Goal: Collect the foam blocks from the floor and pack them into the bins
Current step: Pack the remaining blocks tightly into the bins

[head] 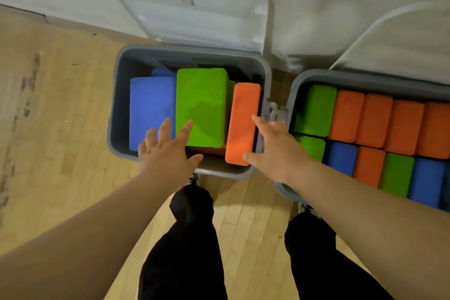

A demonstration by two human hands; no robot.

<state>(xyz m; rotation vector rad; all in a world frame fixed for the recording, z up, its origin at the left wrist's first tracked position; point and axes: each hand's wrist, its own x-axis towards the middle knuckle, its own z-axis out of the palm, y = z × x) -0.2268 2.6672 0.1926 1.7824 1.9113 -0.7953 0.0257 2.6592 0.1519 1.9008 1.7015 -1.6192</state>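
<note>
Two grey bins stand on the wood floor. The left bin (116, 105) holds a blue foam block (151, 107), a green foam block (202, 102) lying on top, and an orange foam block (243, 119) on edge by the right wall. My left hand (165, 153) hovers with spread fingers over the bin's near rim, fingertips at the blue and green blocks. My right hand (277, 151) is spread open beside the orange block, thumb at its near end. Neither hand holds anything. The right bin (292, 95) is packed with several orange, green and blue blocks.
Each bin's clear lid (194, 2) leans open against the white wall behind. My legs in black trousers (192, 238) stand just in front of the bins. Bare wood floor (56, 114) stretches to the left.
</note>
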